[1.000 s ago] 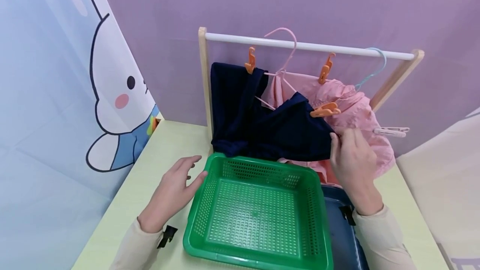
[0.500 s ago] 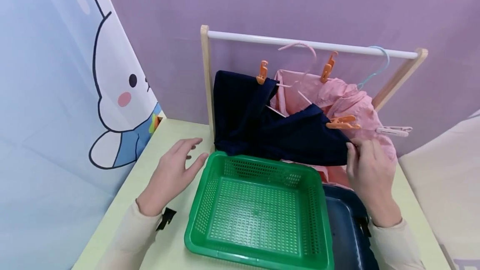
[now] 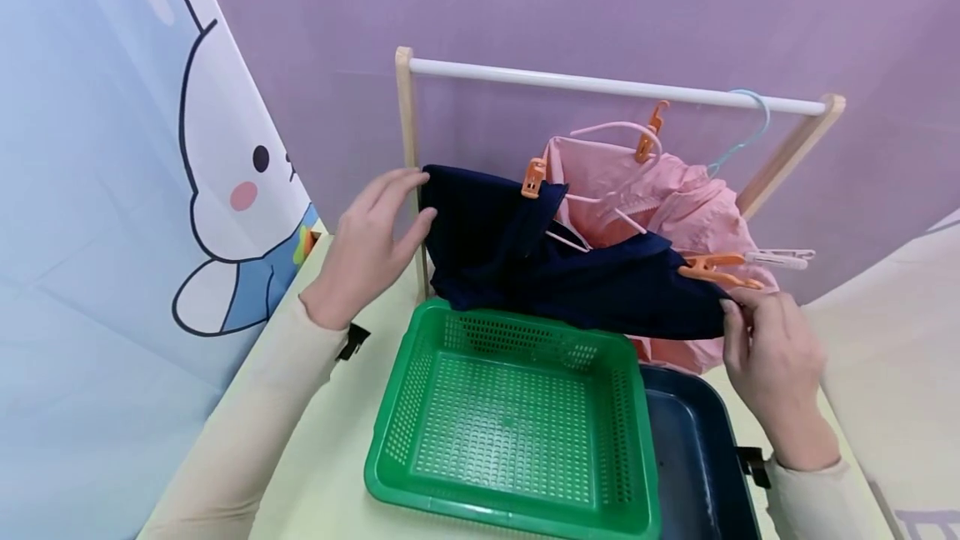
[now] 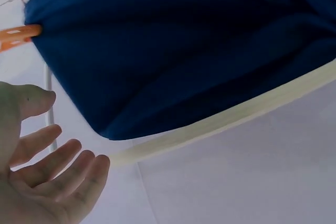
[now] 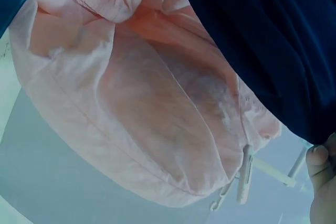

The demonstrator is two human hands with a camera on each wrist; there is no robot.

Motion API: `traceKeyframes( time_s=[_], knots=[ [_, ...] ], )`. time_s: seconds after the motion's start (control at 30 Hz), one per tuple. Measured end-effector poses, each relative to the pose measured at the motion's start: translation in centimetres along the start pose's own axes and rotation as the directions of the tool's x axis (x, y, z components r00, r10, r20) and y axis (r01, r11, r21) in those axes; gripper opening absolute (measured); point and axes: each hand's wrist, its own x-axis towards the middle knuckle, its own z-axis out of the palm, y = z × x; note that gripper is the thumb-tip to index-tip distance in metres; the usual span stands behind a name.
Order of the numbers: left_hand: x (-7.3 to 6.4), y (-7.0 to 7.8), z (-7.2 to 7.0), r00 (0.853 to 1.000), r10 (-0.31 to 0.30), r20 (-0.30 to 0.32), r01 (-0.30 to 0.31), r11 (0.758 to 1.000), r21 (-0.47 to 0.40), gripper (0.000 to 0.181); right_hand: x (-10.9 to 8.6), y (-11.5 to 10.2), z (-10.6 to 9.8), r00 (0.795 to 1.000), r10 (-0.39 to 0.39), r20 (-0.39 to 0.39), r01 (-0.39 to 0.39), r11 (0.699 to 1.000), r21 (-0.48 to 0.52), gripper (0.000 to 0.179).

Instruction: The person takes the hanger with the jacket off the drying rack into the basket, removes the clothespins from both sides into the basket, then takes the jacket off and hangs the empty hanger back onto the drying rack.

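Note:
A navy garment [image 3: 487,232] is clipped to a pink hanger [image 3: 652,144] by two orange clothespins, one near the left [image 3: 533,179] and one near the right [image 3: 708,263]. The hanger's hook lies below the white rod, off it. My right hand [image 3: 780,365] pinches the garment's right corner between thumb and fingers; the right wrist view shows the thumb [image 5: 317,158] at that corner. My left hand [image 3: 367,244] is beside the upper left corner, fingers spread and loosely bent. In the left wrist view a small gap separates this hand [image 4: 52,171] from the navy cloth [image 4: 157,61].
Behind hangs a pink garment [image 3: 697,207] with an orange clothespin [image 3: 649,133] and a pale clothespin [image 3: 780,258], under a light blue hanger hook [image 3: 750,136]. The rack's white rod [image 3: 525,76] spans above. A green basket [image 3: 510,515] overlaps a dark blue tray [image 3: 686,440] in front.
The navy garment and its hanger have come down and rightward, the hook dropping from the rod. My right hand has moved right, still pinching the corner. My left hand has risen towards the upper left corner.

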Motion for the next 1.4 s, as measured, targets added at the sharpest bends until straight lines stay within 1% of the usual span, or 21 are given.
traceKeyframes(
  time_s=[0.07,0.13,0.27,0.4,0.47,0.57,0.77,0.87,0.93,1.0,1.13,1.2,1.3,1.4],
  knots=[
    [0.6,-0.3,0.1,1.000,0.013,-0.005,-0.013,1.000,0.007,0.041,0.3,-0.2,-0.2,1.000,-0.006,-0.015,0.006,1.000,-0.002,0.046],
    [1.0,-0.6,0.1,1.000,0.016,-0.005,-0.016,1.000,0.012,0.041,0.7,-0.4,-0.5,0.999,-0.023,-0.027,0.023,1.000,-0.009,0.047],
    [1.3,-1.0,-0.2,1.000,0.009,0.001,-0.009,1.000,0.010,0.041,1.3,-0.5,-0.8,0.998,-0.048,-0.051,0.047,0.999,-0.018,0.050],
    [1.6,-1.1,-0.5,1.000,0.008,0.029,-0.008,1.000,0.005,0.039,1.7,-0.2,-0.9,0.996,-0.058,-0.068,0.057,0.998,-0.014,0.052],
    [1.8,-1.1,-0.6,0.999,0.007,0.043,-0.008,1.000,0.006,0.037,1.9,0.1,-0.8,0.995,-0.069,-0.070,0.069,0.998,-0.008,0.051],
    [2.1,-1.2,-0.9,0.999,0.003,0.046,-0.003,1.000,0.006,0.030,2.4,0.7,-0.5,0.994,-0.081,-0.068,0.082,0.997,0.003,0.050],
    [2.6,-0.8,-1.7,1.000,-0.008,0.022,0.007,1.000,0.020,0.021,4.0,1.5,-0.4,0.995,-0.071,-0.066,0.072,0.997,0.014,0.045],
    [2.5,-0.2,-2.5,0.998,-0.025,0.056,0.024,0.999,0.023,0.021,4.6,1.5,-0.9,0.997,-0.071,-0.041,0.072,0.997,0.014,0.047],
    [2.1,0.3,-3.0,0.994,-0.045,0.097,0.043,0.999,0.020,0.022,4.8,1.4,-1.5,0.997,-0.081,-0.001,0.081,0.997,0.018,0.049],
    [1.5,0.7,-3.6,0.987,-0.065,0.146,0.064,0.998,0.015,0.021,4.8,1.2,-2.3,0.993,-0.101,0.053,0.099,0.995,0.027,0.051],
    [-0.5,1.6,-4.6,0.972,-0.074,0.224,0.075,0.997,0.006,0.020,4.3,0.7,-4.0,0.974,-0.130,0.185,0.123,0.991,0.048,0.056],
    [-1.7,2.1,-5.1,0.963,-0.081,0.258,0.086,0.996,-0.008,0.019,3.6,0.4,-4.8,0.965,-0.132,0.228,0.122,0.991,0.054,0.058],
    [-3.6,2.9,-5.6,0.946,-0.103,0.307,0.114,0.993,-0.020,0.018,1.9,0.2,-5.5,0.953,-0.123,0.276,0.105,0.991,0.080,0.056],
    [-5.5,3.4,-6.0,0.924,-0.145,0.354,0.161,0.987,-0.016,0.019,0.0,-0.2,-5.9,0.944,-0.112,0.309,0.076,0.989,0.125,0.052]
  ],
)
